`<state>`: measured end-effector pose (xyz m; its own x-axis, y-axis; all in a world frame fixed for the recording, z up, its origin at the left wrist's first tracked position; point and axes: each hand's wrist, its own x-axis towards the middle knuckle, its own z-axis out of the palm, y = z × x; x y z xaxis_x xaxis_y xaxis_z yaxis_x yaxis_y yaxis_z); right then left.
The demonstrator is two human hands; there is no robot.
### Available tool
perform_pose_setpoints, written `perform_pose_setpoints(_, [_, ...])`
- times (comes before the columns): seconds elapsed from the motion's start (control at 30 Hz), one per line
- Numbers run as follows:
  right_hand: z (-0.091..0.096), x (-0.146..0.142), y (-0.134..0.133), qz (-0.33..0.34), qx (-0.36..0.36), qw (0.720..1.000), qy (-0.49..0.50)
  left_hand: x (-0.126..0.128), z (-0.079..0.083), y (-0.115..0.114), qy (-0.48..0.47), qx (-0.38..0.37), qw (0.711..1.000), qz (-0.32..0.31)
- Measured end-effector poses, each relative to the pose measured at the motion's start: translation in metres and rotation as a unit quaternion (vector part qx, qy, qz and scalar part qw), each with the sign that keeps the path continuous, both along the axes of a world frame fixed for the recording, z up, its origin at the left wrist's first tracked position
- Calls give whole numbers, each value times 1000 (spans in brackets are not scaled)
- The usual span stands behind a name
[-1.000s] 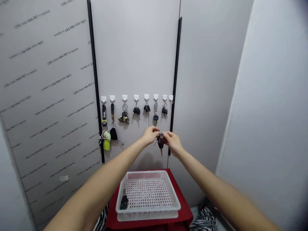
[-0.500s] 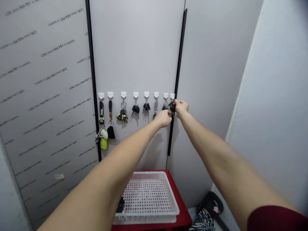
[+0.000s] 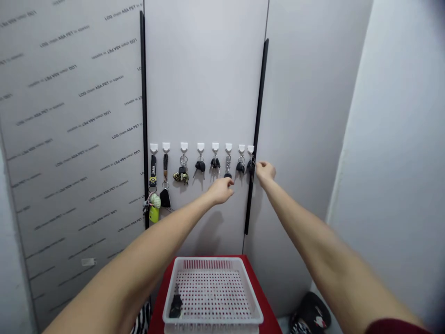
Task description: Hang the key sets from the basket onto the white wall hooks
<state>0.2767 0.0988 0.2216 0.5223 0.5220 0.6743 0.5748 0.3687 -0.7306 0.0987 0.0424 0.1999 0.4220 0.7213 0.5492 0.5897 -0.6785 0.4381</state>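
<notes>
A row of key bunches hangs from white hooks [image 3: 215, 147] on a pale panel. My left hand [image 3: 221, 190] is below the keys on a chain [image 3: 228, 168], its thumb and fingers apart with nothing in them. Just right of the last bunch of dark keys [image 3: 251, 168], my right hand [image 3: 266, 173] has loosely bent fingers, and no key shows in it. Farther left hang a black strap [image 3: 153, 169] with a yellow-green tag [image 3: 154, 214] and a braided strap [image 3: 166, 167] with a black fob [image 3: 165, 198].
A white perforated basket [image 3: 259, 315] stands on a red surface [image 3: 266, 311] below, with black keys [image 3: 176, 304] at its left side. Long black handles [image 3: 263, 88] run down the panel edges. A dark shoe [image 3: 310, 313] shows on the floor at right.
My right hand has come away from the rightmost keys, which now hang from their hook. My left hand has moved left and down. The view has tilted, showing more of the basket.
</notes>
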Motion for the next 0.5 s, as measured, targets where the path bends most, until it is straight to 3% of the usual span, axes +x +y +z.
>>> perform_pose_setpoints(0.07, [-20, -9, -18, -26, 0, 1000, -6, -16, -13, -1, -48, -20, 999, 1])
perform_pose_setpoints(0.1, [-31, -17, -29, 2, -16, 1000, -13, -25, -22, -2, -80, -34, 996, 5])
perform_pose_setpoints(0.2, [-58, -52, -61, 218, -117, 968, -38, -52, -54, -8, -192, -79, 978, 15])
perform_pose_setpoints(0.3, [-66, -95, -90, 367, -100, 924, -32, -74, -73, -21, -281, -88, 956, 4])
perform_pose_setpoints(0.37, [-61, -119, -103, 411, -42, 911, -13, -83, -68, -33, -313, -62, 948, -13])
perform_pose_setpoints(0.5, [-50, -151, -114, 444, 21, 896, 8, -91, -37, -58, -327, -1, 943, -61])
